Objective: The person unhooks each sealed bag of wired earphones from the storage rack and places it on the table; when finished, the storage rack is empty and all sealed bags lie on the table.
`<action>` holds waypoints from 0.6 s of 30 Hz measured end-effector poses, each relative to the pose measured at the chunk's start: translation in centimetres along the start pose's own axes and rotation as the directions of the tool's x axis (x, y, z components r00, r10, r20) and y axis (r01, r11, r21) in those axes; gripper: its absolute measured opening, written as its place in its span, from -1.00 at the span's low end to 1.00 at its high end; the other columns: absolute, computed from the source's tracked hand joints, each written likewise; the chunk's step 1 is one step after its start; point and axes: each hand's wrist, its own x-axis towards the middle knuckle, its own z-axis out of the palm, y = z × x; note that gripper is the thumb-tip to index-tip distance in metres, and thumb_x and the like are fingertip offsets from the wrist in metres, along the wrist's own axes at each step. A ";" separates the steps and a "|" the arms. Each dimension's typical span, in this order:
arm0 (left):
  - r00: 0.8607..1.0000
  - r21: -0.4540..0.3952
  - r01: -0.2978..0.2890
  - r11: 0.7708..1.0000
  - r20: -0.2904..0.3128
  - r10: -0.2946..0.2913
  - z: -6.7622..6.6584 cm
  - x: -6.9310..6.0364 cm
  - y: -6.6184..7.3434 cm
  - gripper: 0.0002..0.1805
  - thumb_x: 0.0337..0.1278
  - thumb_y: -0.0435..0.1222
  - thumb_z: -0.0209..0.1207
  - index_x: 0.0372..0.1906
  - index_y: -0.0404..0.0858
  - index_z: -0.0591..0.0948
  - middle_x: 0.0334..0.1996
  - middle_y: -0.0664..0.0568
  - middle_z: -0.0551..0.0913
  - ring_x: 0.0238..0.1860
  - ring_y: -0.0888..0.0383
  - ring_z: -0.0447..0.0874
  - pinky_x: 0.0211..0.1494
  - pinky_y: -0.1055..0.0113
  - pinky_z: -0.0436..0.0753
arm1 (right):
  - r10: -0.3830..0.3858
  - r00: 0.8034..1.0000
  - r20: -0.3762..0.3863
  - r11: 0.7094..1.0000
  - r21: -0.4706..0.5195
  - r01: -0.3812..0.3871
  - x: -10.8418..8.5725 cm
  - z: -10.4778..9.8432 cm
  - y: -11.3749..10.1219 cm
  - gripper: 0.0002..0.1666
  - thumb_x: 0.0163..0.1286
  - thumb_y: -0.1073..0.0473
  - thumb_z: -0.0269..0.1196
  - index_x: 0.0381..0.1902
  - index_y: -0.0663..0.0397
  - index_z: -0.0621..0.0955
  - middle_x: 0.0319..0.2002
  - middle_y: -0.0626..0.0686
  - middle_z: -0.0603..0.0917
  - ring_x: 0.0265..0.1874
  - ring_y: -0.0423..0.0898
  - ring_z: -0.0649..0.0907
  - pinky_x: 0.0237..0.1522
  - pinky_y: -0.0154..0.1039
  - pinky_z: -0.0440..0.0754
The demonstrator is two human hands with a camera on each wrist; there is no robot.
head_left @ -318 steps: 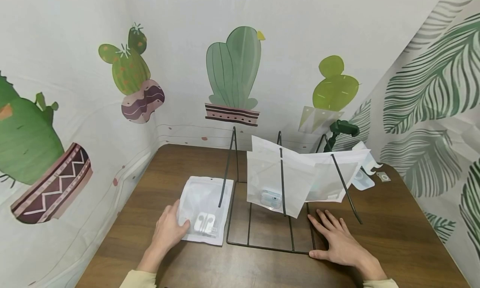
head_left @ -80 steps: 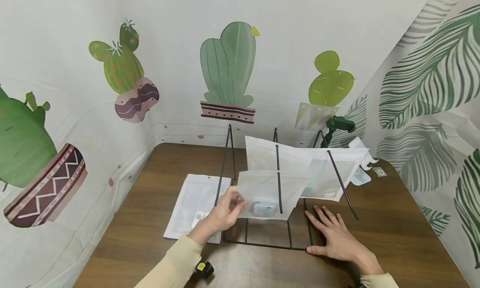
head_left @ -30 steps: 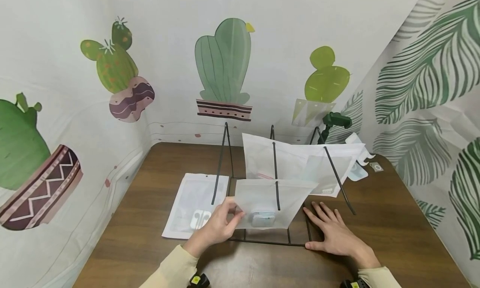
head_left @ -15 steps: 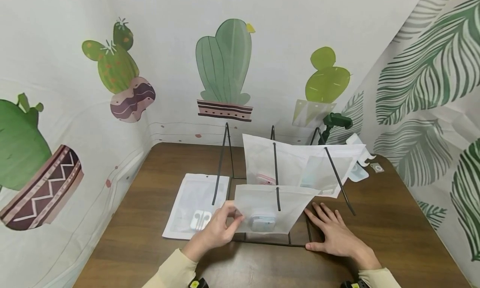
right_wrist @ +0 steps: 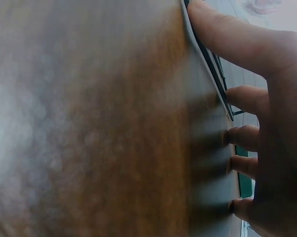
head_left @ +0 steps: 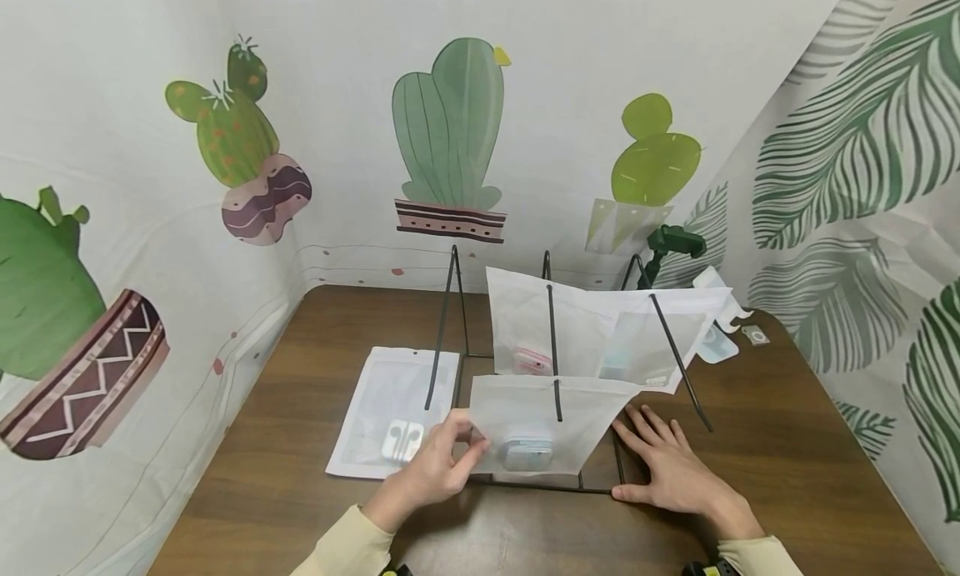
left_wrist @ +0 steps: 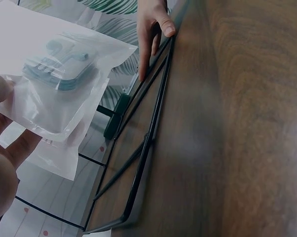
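Left hand (head_left: pixel 423 472) at the near left of the wire rack (head_left: pixel 540 487), thumb and fingers pinching the left edge of the front pouch (head_left: pixel 585 418); gap between digits closed down to the pouch's thickness. That pouch, white and translucent, hangs near the low end of the middle prong (head_left: pixel 553 334), a pale blue case (head_left: pixel 527 453) showing at its bottom. Farther up the same prong, the rear pouch (head_left: pixel 517 318) with a pink item (head_left: pixel 532 360) inside. On the right prong (head_left: pixel 682 363), a third pouch (head_left: pixel 648 334). Right hand (head_left: pixel 671 472) lies at the rack's near right corner, fingers straight and spread on the table (head_left: pixel 247 468), thumb tip touching the frame, nothing gripped. Left of the rack, a flat pouch (head_left: pixel 390 393) on the wood, white earphones (head_left: pixel 402 440) at its near end. Far right: a green holder (head_left: pixel 677 241). Behind, a cactus-print backdrop (head_left: pixel 562 167).
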 end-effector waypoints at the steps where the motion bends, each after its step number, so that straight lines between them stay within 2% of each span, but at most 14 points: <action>1: 1.000 -0.002 -0.002 1.000 0.001 0.002 0.0 0.0 0.0 -0.63 0.10 -0.58 0.19 -0.03 -0.44 0.31 -0.36 -0.14 0.63 -0.42 0.10 0.70 -0.22 0.43 0.71 | 0.000 1.000 0.000 1.000 0.000 0.000 0.0 0.0 0.0 0.18 0.02 -0.51 0.30 0.45 0.01 0.32 0.48 0.31 0.16 0.44 0.37 0.09 0.27 0.48 0.00; 18: 1.000 -0.013 -0.008 1.000 0.019 0.008 -0.2 -0.2 1.3 -0.62 0.07 -0.61 0.17 -0.02 -0.44 0.32 -0.31 -0.10 0.64 -0.41 0.14 0.70 -0.22 0.51 0.68 | 0.008 1.000 0.007 1.000 0.012 -0.008 0.0 -0.1 -0.1 0.18 0.01 -0.51 0.31 0.45 0.01 0.32 0.47 0.35 0.16 0.44 0.39 0.08 0.28 0.48 -0.02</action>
